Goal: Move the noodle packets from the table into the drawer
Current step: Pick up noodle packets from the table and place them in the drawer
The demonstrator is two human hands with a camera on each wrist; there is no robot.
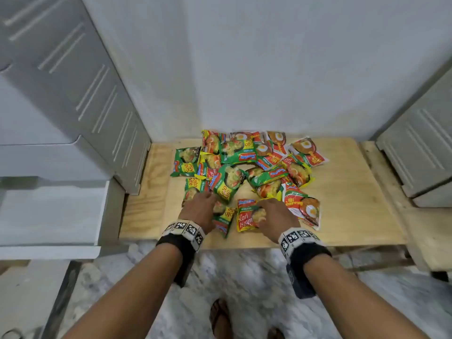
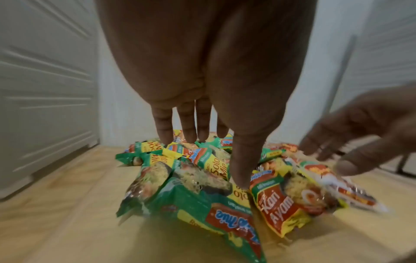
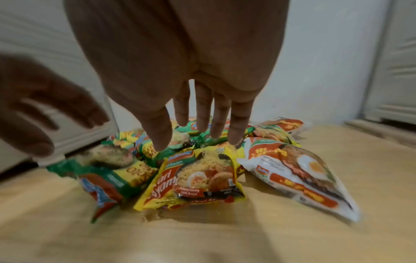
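Fingers point(image 2: 188, 122) of both hands are spread, nothing gripped; every noodle packet point(image 1: 247, 216) seen lies on the bench point(image 1: 354, 192); the drawer point(image 1: 49, 214) is seen empty.

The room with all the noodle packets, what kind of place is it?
Probably a storage corner in someone's home. Grey plastic drawer cabinets stand on both sides of a low wooden table against a plain white wall, one drawer is pulled open, and instant noodle packets lie piled on the table.

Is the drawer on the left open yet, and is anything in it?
Open: the drawer is pulled out beside the table in the head view. The visible interior shows no packets.
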